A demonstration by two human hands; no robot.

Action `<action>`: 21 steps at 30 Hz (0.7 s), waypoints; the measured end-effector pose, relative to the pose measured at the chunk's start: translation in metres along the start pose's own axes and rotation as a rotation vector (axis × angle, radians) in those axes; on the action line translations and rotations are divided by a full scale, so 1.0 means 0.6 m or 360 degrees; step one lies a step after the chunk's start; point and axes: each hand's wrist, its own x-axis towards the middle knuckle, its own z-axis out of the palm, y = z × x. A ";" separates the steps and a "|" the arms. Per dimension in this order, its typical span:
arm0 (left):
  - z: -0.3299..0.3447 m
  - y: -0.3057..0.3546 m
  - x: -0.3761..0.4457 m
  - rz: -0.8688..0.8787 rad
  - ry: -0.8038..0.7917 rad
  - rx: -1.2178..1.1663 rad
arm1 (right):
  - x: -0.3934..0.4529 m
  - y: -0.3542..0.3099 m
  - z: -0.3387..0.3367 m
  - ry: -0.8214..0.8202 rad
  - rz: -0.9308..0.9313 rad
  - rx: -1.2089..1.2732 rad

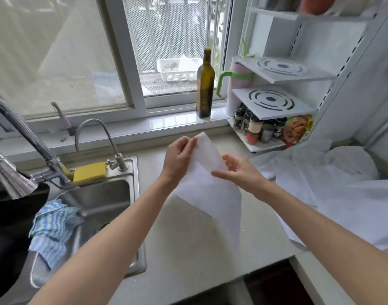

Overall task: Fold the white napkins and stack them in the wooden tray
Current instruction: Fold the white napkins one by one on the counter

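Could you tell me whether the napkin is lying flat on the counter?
No, the left hand pinches the white napkin up off the counter.

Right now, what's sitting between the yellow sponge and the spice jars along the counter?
In the head view, between the yellow sponge and the spice jars are the small faucet and both hands, the left hand pinching a white napkin, the right hand beside it.

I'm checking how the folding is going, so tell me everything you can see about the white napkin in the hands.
The napkin is a thin, plain white sheet, slightly see-through, held up over the counter beside the sink. The left hand pinches its top corner; the right hand has its fingers spread against the right edge. It hangs slanted, the lower part draping loosely toward the counter. No crisp fold shows yet.
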 end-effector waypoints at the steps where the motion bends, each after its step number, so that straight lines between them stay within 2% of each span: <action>1: -0.001 0.013 0.006 -0.0093 0.0092 -0.0129 | 0.001 0.007 0.000 -0.0022 0.0059 -0.0092; 3: -0.004 0.035 0.016 -0.0286 0.0224 -0.0396 | 0.005 0.019 -0.001 0.0035 0.0130 -0.0180; 5: -0.011 0.045 0.025 -0.0381 0.0321 -0.0611 | 0.011 0.025 -0.010 0.0042 0.0228 -0.0059; 7: -0.030 0.043 0.028 -0.0359 0.0235 -0.0554 | 0.016 0.029 -0.029 -0.0231 0.0408 0.0157; 8: -0.046 0.039 0.027 -0.0354 0.0080 -0.0463 | 0.017 0.028 -0.040 -0.0424 0.0536 0.0263; 10: -0.088 0.030 0.021 -0.0473 -0.0399 -0.0309 | 0.018 0.022 -0.060 -0.0749 0.0711 0.0327; 12: -0.129 0.025 0.010 -0.0726 -0.0846 -0.0075 | 0.024 0.018 -0.076 -0.0901 0.0759 0.0254; 13: -0.140 0.027 0.003 -0.0827 -0.1001 0.0107 | 0.027 0.015 -0.080 -0.0959 0.0767 0.0176; 15: -0.143 0.032 -0.006 -0.0892 -0.1185 0.0811 | 0.033 0.007 -0.076 -0.1109 0.0823 -0.0125; 17: -0.129 0.025 0.004 -0.0777 -0.1115 0.1672 | 0.048 0.003 -0.056 -0.1207 0.0813 -0.0725; 18: -0.115 0.024 0.011 -0.0686 -0.0956 0.1941 | 0.063 0.003 -0.044 -0.1166 0.0736 -0.1056; 19: -0.100 0.026 0.018 -0.0556 -0.0730 0.2096 | 0.077 0.003 -0.032 -0.1024 0.0604 -0.1358; 21: -0.077 0.033 0.028 -0.0262 -0.0193 0.2264 | 0.101 -0.010 -0.019 -0.0426 0.0188 -0.1884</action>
